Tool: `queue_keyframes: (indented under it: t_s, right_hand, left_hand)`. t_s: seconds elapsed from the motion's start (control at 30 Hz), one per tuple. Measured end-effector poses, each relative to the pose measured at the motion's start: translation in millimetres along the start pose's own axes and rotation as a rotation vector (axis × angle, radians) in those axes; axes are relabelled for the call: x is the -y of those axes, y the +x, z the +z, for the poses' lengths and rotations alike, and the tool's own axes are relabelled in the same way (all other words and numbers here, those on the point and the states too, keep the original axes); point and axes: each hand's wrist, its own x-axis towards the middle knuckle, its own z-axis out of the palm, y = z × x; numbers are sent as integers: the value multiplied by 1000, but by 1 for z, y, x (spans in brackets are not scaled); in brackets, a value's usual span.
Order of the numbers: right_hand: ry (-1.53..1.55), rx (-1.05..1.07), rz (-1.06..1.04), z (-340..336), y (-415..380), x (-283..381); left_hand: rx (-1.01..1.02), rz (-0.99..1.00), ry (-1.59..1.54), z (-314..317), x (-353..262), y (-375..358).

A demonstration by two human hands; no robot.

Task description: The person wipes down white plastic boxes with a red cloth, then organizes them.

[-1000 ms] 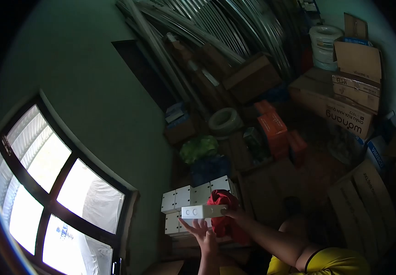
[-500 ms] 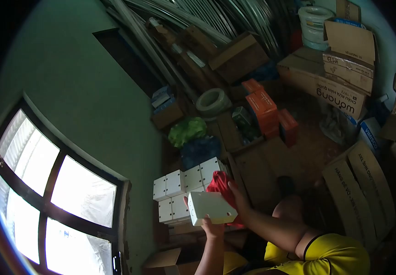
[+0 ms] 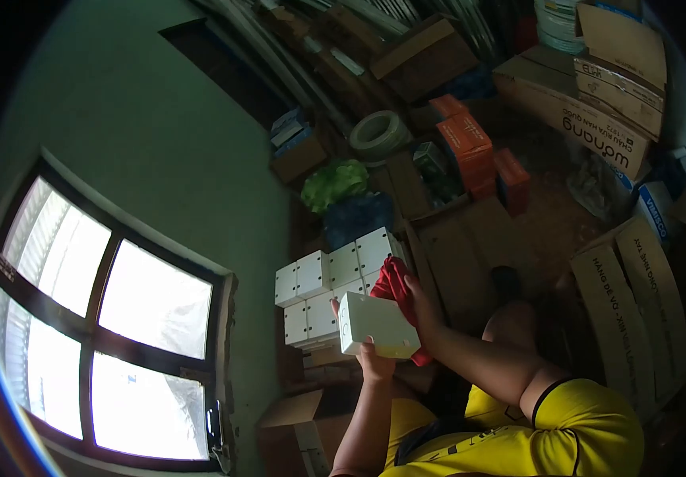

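The person's left hand (image 3: 375, 362) grips a white rectangular box (image 3: 376, 325) from beneath, fingers closed on its lower edge, while the right hand (image 3: 422, 306) has its fingers clenched on a red cloth (image 3: 397, 288) pressed against the box's far side. The box sits just in front of the chest, held up between the two hands and near a stack of white boxes (image 3: 329, 294) that stands by the green wall (image 3: 160, 135). Its long axis runs roughly left to right, tilted a little downward to the right, with a broad face turned toward the camera and a short end bearing small round marks facing left. Whether anything lies inside the box cannot be told, since it is closed. Around the floor stand cardboard cartons (image 3: 597, 119), some with flaps open but their contents too dark to make out; orange boxes (image 3: 470, 147) are piled beside a coil of white hose (image 3: 379, 133), and a green bag (image 3: 333, 183) rests on something blue. Compared with a second ago, the box has turned: then it was held edge-on with its narrow side and two round marks toward the camera and the left palm open beneath it, whereas now the wide face shows and the left hand grasps it. The cloth has stayed in the right hand.
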Motion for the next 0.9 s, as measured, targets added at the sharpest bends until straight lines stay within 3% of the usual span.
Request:
queue_keyframes:
  t_s: [0.1, 0.13, 0.17, 0.23, 0.27, 0.3, 0.37, 0.47, 0.5, 0.6, 0.67, 0.73, 0.77, 0.83, 0.9]
  right_hand:
    - [-139, -163, 30, -1, -6, -16]
    - [-320, -189, -65, -2, -5, -25]
    - [-503, -195, -163, -2, -3, -34]
    - [-740, -198, -318, 2, -3, -40]
    - [-970, -231, -543, -11, 5, -42]
    - [-765, -232, -498, -29, 19, -46]
    - [-750, -231, -460, -29, 26, -16]
    - [-605, -214, -368, -41, 47, 5]
    - [-463, -144, -231, -50, 51, 4]
    - [-487, -54, -273, -54, 45, -24]
    - [-609, -67, -374, -17, 14, -33]
    - [-652, -100, -461, -12, 0, -44]
    - [-603, -131, -426, -45, 19, -47]
    - [-206, -8, -142, -66, 31, -23]
    - [97, 92, 126, -56, 32, -4]
  left_hand:
    - [-170, -8, 13, -33, 12, 1]
    - [-242, 8, 19, -37, 8, 4]
    - [-458, 47, 113, -28, 6, 11]
    - [-413, 77, 313, -52, 22, 6]
    - [-403, 85, 332, -43, 17, 7]
    - [-392, 93, 350, -32, 12, 9]
    - [-389, 36, 89, -19, 8, 4]
    - [-237, -5, 72, 2, 0, -6]
    - [-246, 58, 87, 4, 3, -7]
    - [-455, 189, 40, 11, 3, 5]
    - [-523, 256, 65, -2, 8, 16]
    - [-461, 195, 105, -3, 5, 15]
    - [-411, 141, -5, -3, 9, 15]
    - [-310, 26, -217, -4, 21, 8]
    - [-213, 24, -186, 15, 16, -2]
